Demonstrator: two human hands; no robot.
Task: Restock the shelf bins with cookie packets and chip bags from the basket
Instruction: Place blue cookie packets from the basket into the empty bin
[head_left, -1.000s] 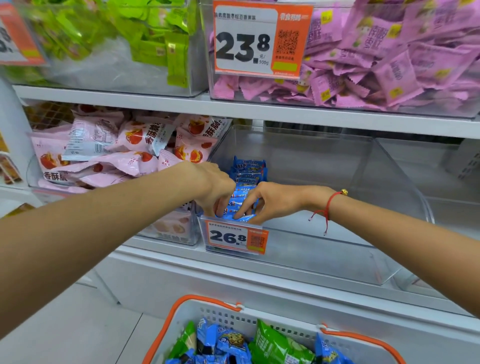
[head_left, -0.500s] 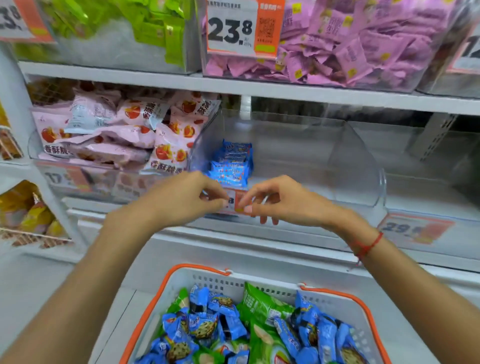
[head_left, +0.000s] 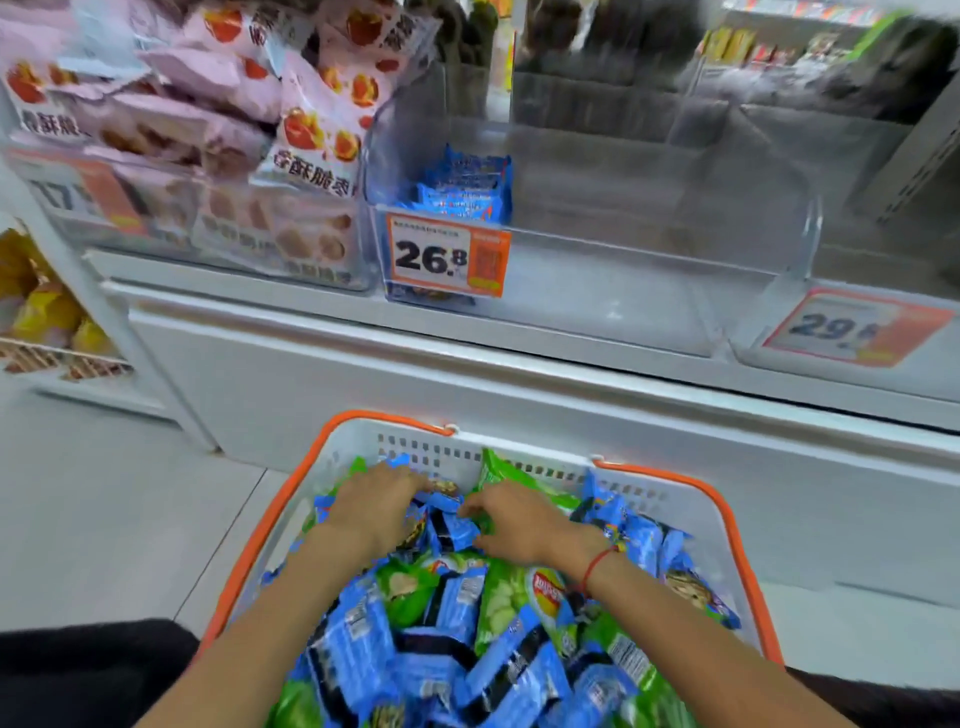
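Fingers of both hands curl down into the heap at the basket's far end, around twelve o'clock from me. My left hand (head_left: 375, 506) lies palm-down, fingers bent over blue cookie packets (head_left: 451, 525); whether it actually grips one I cannot tell. My right hand (head_left: 511, 522) pinches at a blue packet with its fingertips, thumb tucked toward the left hand, a red string bracelet (head_left: 597, 564) on the wrist. The packets between my hands lie jumbled, long axes running roughly from six to twelve o'clock, some tilted. Green chip bags (head_left: 511, 597) are mixed among them, one standing upright against the far wall. Both forearms reach in from five and seven o'clock over the white basket (head_left: 670, 499) with orange rim. Up at twelve o'clock, the clear shelf bin (head_left: 649, 218) holds a small stack of blue packets in its left corner, behind the 26.8 price tag (head_left: 448, 255).
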